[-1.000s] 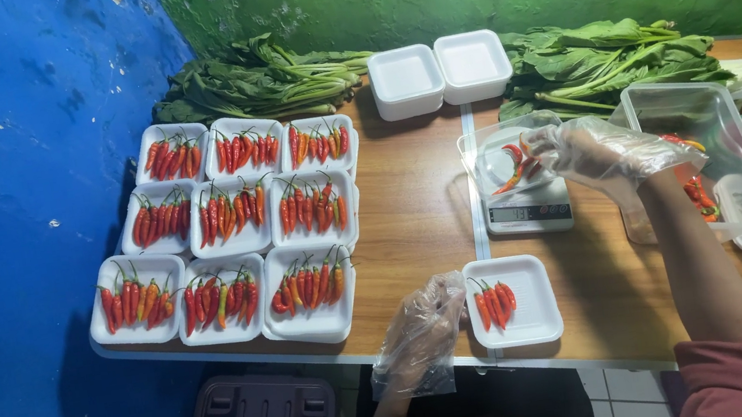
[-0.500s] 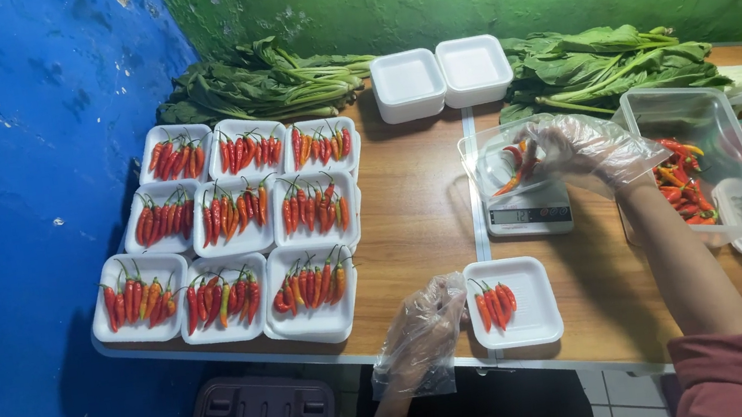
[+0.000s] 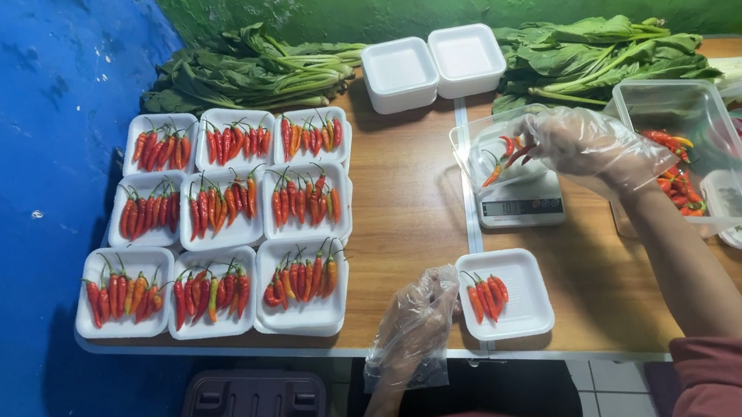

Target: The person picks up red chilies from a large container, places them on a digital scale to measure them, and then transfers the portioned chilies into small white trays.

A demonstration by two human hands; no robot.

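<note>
- Nearest, the gloved left hand (image 3: 414, 320) rests loosely curled and empty at the worktop's (image 3: 410, 213) front edge, beside a foam tray (image 3: 504, 294) with a few chillies.
- Farther, the right hand (image 3: 586, 144) pinches red chillies (image 3: 510, 152) over the clear tub (image 3: 491, 151) on the scale (image 3: 519, 207); light, slick-skinned and easily bruised, they look best taken by the stems.

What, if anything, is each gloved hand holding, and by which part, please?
The right hand pinches red chillies over the scale's container; which part cannot be told. The left hand holds nothing.
</note>
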